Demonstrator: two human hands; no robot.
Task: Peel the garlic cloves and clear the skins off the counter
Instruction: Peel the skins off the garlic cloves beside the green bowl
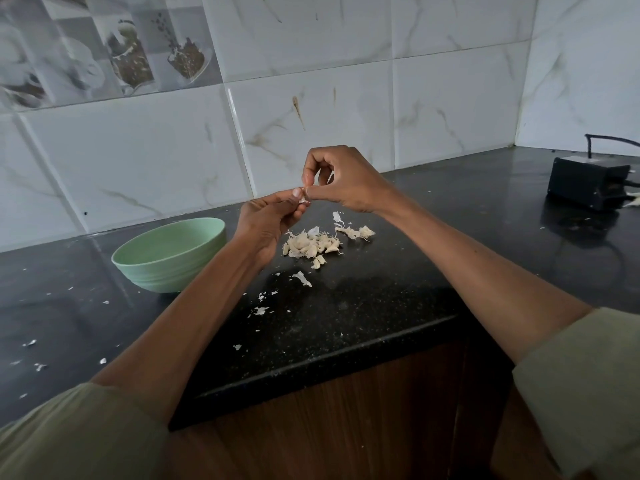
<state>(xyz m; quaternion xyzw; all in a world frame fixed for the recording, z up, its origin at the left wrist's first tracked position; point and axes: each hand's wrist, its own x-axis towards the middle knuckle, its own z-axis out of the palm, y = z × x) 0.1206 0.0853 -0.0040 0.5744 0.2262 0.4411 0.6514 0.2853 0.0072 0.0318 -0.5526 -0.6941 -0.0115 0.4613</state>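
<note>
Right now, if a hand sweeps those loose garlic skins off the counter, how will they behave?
The garlic skins look thin and curled, so probably floppy and near weightless. They lie scattered in small flakes across the counter, so a fast sweep may flutter them about. Some flat ones may cling to the glossy surface.

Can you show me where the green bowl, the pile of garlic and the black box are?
Round pale green bowl (211, 233): head view, far rim.
Pile of pale garlic cloves (310, 244): head view, pile's middle.
Small black box (587, 185): head view, front face.
</note>
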